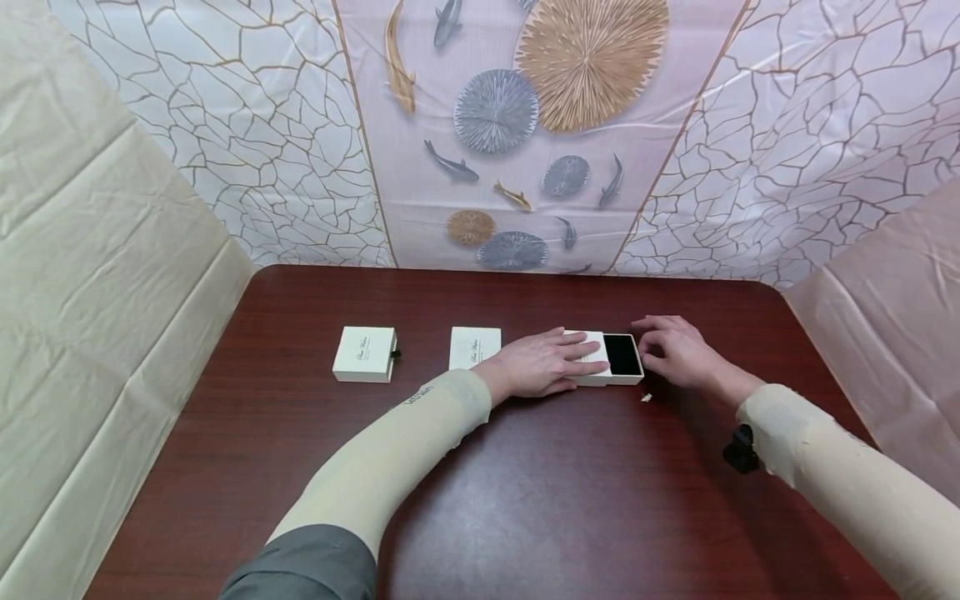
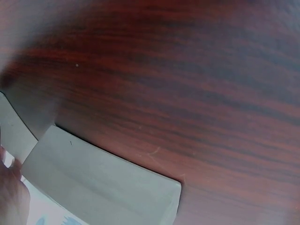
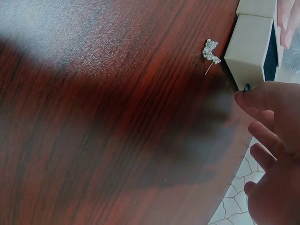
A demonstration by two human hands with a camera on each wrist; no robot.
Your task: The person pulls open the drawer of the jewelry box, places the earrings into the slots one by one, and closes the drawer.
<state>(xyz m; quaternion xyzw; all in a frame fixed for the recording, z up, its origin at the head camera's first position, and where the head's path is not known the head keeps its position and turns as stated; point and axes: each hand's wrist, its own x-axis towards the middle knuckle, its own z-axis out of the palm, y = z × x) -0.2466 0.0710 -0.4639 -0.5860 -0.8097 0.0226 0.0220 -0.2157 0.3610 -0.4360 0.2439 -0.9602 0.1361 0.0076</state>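
My left hand (image 1: 538, 365) lies with straight fingers across the sleeve of a small white drawer box (image 1: 596, 381). The box's black-lined drawer (image 1: 623, 354) is pulled partway out to the right. Beside its right end, my right hand (image 1: 678, 354) pinches a small dark pull tab (image 3: 247, 87) between thumb and finger; its other fingers are loosely bent. On the table near the drawer's front corner lies a sparkling earring (image 3: 211, 52) with a thin pin. In the left wrist view, a pale box side (image 2: 103, 178) shows beside part of my left hand (image 2: 11, 201).
Two more white boxes with printed lids stand in the row to the left: a middle box (image 1: 475, 343), partly behind my left forearm, and a far-left box (image 1: 363, 354) with a black tab. The dark reddish table (image 1: 510, 500) meets patterned fabric (image 1: 300, 167) at its back edge.
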